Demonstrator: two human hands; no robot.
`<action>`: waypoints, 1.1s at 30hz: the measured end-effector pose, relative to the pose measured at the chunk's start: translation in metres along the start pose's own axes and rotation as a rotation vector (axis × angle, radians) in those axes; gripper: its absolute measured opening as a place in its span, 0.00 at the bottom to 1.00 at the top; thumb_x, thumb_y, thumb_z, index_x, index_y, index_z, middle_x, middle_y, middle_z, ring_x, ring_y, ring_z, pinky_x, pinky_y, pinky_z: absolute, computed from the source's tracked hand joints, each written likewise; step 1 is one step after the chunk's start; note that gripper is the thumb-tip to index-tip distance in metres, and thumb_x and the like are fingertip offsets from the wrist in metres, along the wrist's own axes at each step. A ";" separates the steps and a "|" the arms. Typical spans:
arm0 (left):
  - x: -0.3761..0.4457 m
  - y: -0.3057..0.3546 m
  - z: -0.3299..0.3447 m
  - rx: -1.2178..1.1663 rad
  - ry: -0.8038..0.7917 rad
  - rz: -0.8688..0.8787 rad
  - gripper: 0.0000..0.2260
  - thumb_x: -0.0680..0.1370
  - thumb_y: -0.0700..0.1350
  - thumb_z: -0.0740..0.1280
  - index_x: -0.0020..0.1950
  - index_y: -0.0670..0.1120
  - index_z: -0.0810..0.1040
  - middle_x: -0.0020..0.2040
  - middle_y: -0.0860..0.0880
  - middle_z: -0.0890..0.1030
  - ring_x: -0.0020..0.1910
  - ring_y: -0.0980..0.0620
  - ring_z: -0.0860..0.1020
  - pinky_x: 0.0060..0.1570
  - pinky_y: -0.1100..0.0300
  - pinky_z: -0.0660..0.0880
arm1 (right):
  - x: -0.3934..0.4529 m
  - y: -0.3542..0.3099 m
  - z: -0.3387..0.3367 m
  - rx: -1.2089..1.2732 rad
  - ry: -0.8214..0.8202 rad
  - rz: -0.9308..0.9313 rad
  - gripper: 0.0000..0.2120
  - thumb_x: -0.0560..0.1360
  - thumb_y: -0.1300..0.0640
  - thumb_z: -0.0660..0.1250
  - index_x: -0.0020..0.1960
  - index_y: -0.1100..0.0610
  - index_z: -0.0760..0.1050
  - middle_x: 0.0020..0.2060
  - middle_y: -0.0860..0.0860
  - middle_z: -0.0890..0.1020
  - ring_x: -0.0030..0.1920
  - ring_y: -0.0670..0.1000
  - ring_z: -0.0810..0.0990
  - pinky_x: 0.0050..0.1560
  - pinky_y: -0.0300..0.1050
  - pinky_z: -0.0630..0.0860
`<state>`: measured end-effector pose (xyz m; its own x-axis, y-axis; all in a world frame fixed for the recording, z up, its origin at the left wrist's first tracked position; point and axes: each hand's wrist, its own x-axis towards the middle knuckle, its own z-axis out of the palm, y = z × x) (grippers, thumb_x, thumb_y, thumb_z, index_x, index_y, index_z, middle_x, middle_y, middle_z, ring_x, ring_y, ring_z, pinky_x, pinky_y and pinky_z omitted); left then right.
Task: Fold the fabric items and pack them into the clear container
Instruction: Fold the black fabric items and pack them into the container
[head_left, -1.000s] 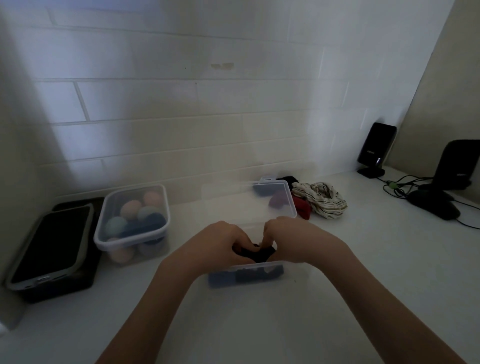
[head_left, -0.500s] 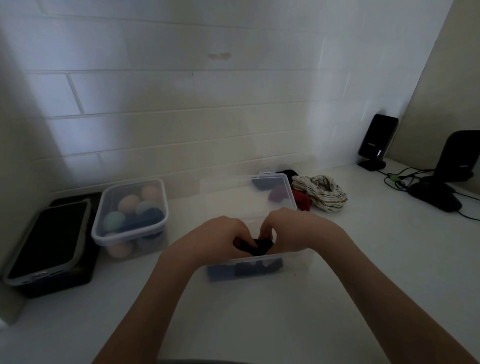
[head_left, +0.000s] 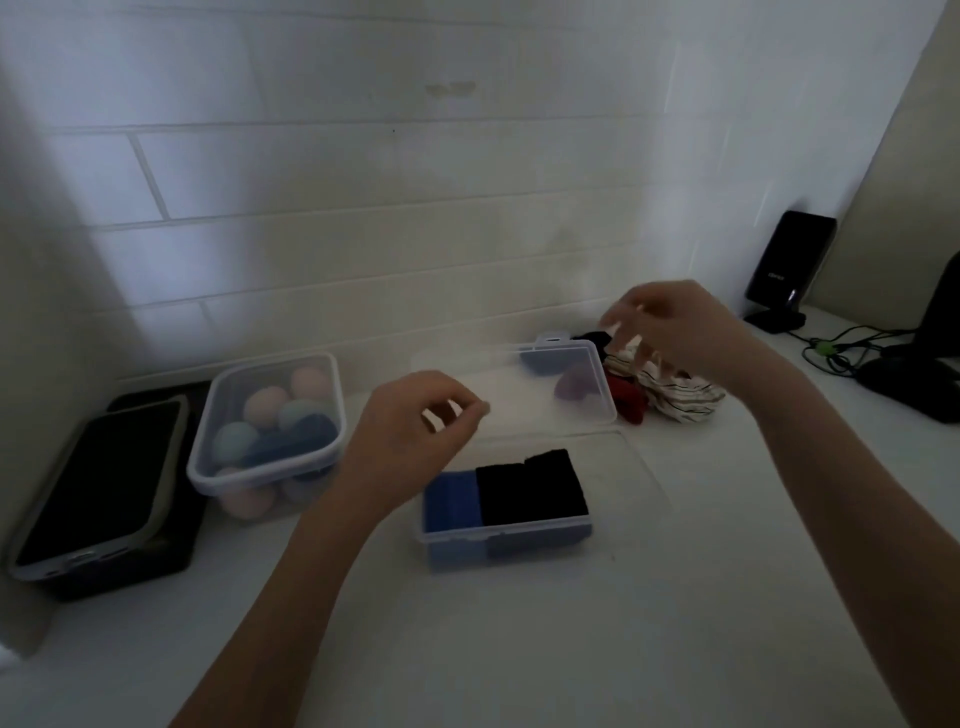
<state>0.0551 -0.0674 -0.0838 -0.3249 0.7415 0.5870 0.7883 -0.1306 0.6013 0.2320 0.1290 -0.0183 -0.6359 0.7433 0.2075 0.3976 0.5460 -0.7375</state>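
The clear container sits open in the middle of the white counter, its lid raised behind it. Inside lie a folded blue fabric at the left and a folded black fabric beside it. My left hand hovers over the container's left end, fingers loosely curled and holding nothing. My right hand is raised above a pile of loose fabrics behind the lid: a striped cream piece, a red piece and a black piece. Its fingers are spread and blurred, touching nothing.
A clear tub of pastel balls stands to the left. Further left a phone lies on a black box. Black devices and cables occupy the far right corner. A tiled wall runs close behind.
Both hands have let go of the black fabric and lifted out of the container. The right hand has moved back and right over the fabric pile; the left has drawn up and left.
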 end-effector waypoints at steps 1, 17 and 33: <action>0.001 -0.002 0.001 -0.070 0.068 -0.009 0.06 0.71 0.48 0.68 0.38 0.47 0.81 0.35 0.59 0.79 0.34 0.56 0.78 0.31 0.68 0.72 | 0.014 0.008 -0.001 -0.008 0.101 -0.012 0.08 0.77 0.58 0.61 0.45 0.55 0.79 0.39 0.53 0.84 0.33 0.53 0.80 0.26 0.44 0.77; -0.001 -0.016 0.010 -0.074 0.107 -0.004 0.12 0.70 0.51 0.62 0.35 0.45 0.80 0.36 0.55 0.79 0.29 0.54 0.76 0.27 0.62 0.71 | 0.108 0.077 0.089 -0.727 -0.303 -0.123 0.15 0.68 0.44 0.69 0.49 0.52 0.75 0.44 0.50 0.81 0.45 0.53 0.79 0.48 0.47 0.76; 0.003 -0.007 0.010 -0.125 0.216 -0.033 0.09 0.71 0.51 0.62 0.38 0.49 0.80 0.38 0.57 0.80 0.36 0.55 0.78 0.32 0.63 0.74 | 0.053 -0.007 0.036 0.783 0.317 -0.074 0.07 0.79 0.61 0.58 0.54 0.56 0.73 0.44 0.49 0.80 0.45 0.47 0.81 0.42 0.40 0.81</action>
<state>0.0535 -0.0579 -0.0920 -0.4642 0.5904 0.6603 0.7092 -0.1988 0.6764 0.1717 0.1509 -0.0253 -0.3802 0.8533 0.3569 -0.2846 0.2593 -0.9229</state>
